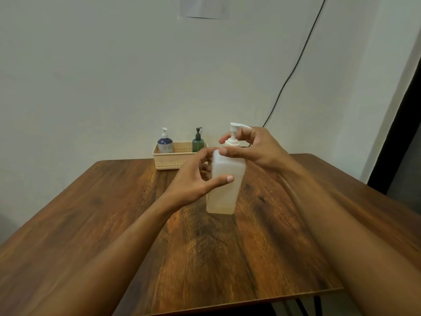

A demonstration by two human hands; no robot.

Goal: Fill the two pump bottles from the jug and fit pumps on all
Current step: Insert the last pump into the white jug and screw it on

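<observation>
- Translucent white square plastic jug [225,185] stood upright on the brown wood-grain table [136,224], near centre
- My left hand [196,176] curled around its body, thumb across the front
- My right hand [252,147] pinched the white pump [233,135] collar at its neck
- Blue round pump bottle [165,144] and dark green pump bottle [197,142] sat in the beige perforated basket [168,161] behind
</observation>
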